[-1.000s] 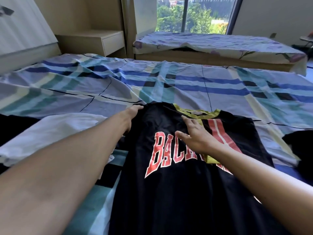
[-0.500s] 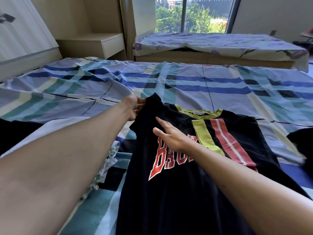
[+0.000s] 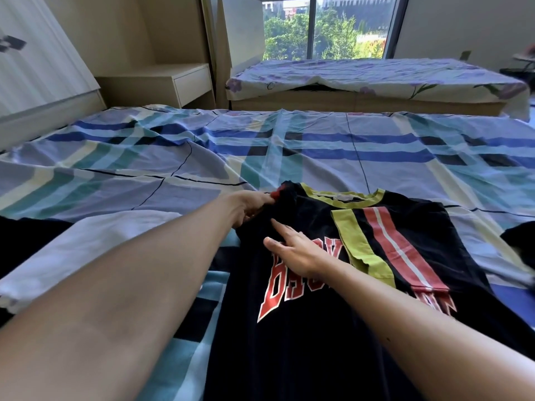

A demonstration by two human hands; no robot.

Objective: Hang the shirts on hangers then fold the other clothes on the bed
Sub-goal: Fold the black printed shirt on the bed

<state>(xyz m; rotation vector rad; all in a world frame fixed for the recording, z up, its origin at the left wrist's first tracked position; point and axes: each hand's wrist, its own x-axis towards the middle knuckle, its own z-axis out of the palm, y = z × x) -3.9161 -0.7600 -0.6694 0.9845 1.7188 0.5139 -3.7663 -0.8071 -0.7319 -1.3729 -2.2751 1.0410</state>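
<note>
Currently | left hand [image 3: 249, 208] pinches black shirt [image 3: 304, 342] sleeve at its 10 o'clock | right hand [image 3: 301, 256] flat, fingers straight, pressing chest | advise: draw sleeve toward 3 o'clock, creasing along that palm.

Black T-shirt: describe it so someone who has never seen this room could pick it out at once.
On the near bed with the blue checked sheet, look at the middle foreground. The black T-shirt lies there between a white garment on its left and another dark garment at the right edge. Only it bears red block lettering and a yellow-green collar.
</note>
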